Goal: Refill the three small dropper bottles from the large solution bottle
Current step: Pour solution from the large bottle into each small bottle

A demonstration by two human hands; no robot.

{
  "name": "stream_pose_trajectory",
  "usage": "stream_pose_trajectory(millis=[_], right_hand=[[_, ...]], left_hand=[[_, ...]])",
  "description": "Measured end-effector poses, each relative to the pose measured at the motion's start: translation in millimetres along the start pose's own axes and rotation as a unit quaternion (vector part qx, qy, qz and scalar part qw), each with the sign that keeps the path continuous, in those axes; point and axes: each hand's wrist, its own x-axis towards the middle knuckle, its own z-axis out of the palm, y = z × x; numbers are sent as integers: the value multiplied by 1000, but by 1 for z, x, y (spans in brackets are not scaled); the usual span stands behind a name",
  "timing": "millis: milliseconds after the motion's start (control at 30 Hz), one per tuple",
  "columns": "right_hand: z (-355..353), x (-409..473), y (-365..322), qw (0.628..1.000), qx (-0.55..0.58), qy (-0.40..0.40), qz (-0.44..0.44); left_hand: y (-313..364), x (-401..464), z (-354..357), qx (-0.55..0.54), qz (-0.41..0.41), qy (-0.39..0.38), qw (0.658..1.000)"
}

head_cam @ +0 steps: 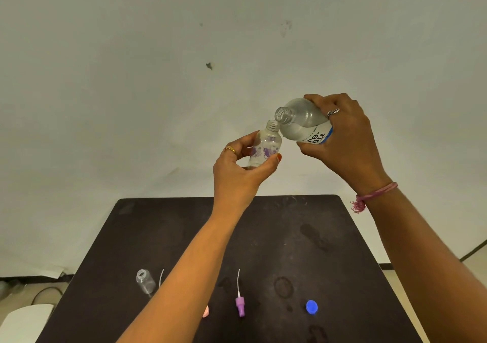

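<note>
Above the counter [263, 226], mouth meets mouth: large solution bottle tipped over small dropper bottle.

Left hand [238, 170] has its grip clamped round the dropper bottle [266, 146], held near upright with its open neck up and to the right of that grip. Right hand [342, 137] has its grip wrapped round the solution bottle [303, 122], whose long axis slants down-left from that grip, its open mouth just above and beside the small neck. Whether the rims touch or liquid runs is hard to tell. I judge the pour turns on keeping that mouth over the neck.
</note>
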Motion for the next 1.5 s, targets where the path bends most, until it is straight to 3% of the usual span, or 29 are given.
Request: stream_pose_trajectory(millis=[1500], right_hand=[[-14,-1,0,997,-56,17,-51]], left_hand=[[2,-12,5,-32,-18,-5,999]])
